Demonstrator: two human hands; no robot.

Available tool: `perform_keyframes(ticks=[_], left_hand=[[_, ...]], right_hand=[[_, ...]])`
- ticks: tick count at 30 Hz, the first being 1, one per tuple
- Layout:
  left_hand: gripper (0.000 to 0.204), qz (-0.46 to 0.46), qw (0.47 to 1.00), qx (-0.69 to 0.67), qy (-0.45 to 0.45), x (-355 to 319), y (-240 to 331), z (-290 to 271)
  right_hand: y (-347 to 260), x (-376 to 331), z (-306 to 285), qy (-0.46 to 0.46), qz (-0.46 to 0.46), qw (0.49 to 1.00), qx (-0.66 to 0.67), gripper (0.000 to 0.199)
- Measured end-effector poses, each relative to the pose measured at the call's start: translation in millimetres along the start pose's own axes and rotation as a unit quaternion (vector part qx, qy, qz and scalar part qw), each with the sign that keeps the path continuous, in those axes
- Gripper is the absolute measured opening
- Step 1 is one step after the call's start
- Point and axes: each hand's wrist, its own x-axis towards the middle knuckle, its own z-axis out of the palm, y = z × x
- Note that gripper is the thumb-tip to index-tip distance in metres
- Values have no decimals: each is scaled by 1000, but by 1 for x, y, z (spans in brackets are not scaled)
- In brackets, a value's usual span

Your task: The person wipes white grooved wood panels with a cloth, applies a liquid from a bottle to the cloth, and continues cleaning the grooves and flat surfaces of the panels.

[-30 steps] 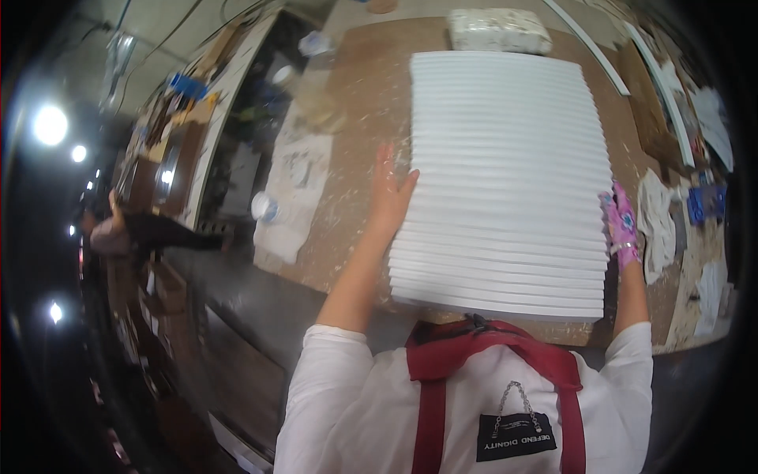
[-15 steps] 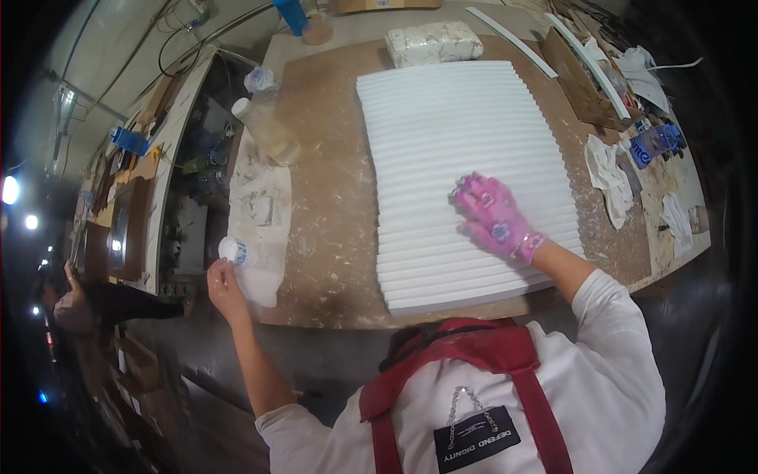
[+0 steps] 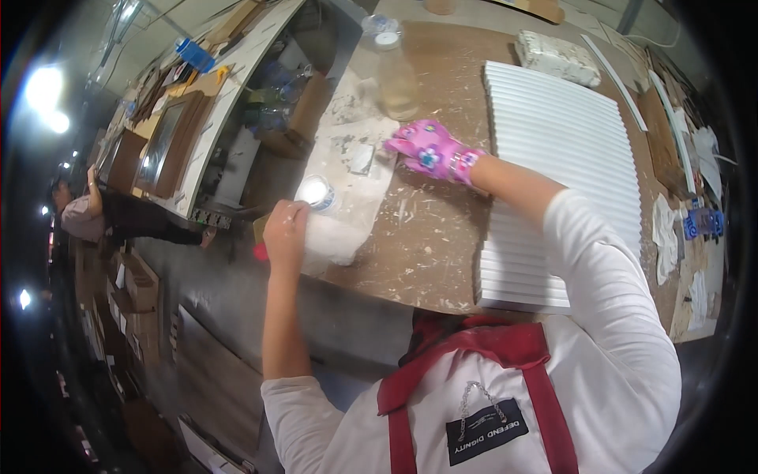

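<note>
My right hand (image 3: 433,152), in a pink flowered glove, reaches over the brown board with its fingers stretched leftward and nothing visible in them. Closest to its fingertips is a small greyish square piece (image 3: 362,159) on a stained white sheet (image 3: 345,225). My bare left hand (image 3: 285,231) is closed at the sheet's near left edge, just beside a small white tub (image 3: 315,192) with blue print. A yellowish and red item (image 3: 260,251) shows past its left side; its kind is unclear. A ribbed white panel (image 3: 564,166) lies under my right forearm.
A cloudy plastic bottle (image 3: 397,83) stands behind the sheet. A wrapped white block (image 3: 558,58) lies beyond the panel. White strips, a crumpled cloth (image 3: 666,237) and a blue package (image 3: 703,223) are at the right. Another person (image 3: 99,209) stands far left by a shelf unit.
My right hand has lifted off the ribbed panel and moved left toward the sheet. My left hand stays by the tub, with the yellowish and red item now showing beside it. The view has turned left.
</note>
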Motion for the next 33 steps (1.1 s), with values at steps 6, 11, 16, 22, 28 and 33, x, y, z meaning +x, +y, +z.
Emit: perform_keyframes(ticks=[6,11,16,22,28,33], left_hand=[[18,-63,996,-38,-53,14,2,8],[20,-2,998,14,-67,11,-16,18],[16,12,996,46,-77,16,-19,22],[8,-110,989,-83,-55,15,-19,3],[9,-54,993,-74,-70,25,-13,4],[9,15,995,9,-97,24,-25,12]], right_hand=[[3,86,52,178,-192,930,-259,49],[5,103,57,101,-188,942,-259,38],[19,89,39,125,-208,948,-207,47],[26,35,36,83,-97,954,270,33],[34,9,65,-118,-6,660,742,42],[-3,0,65,-143,-18,540,829,34]])
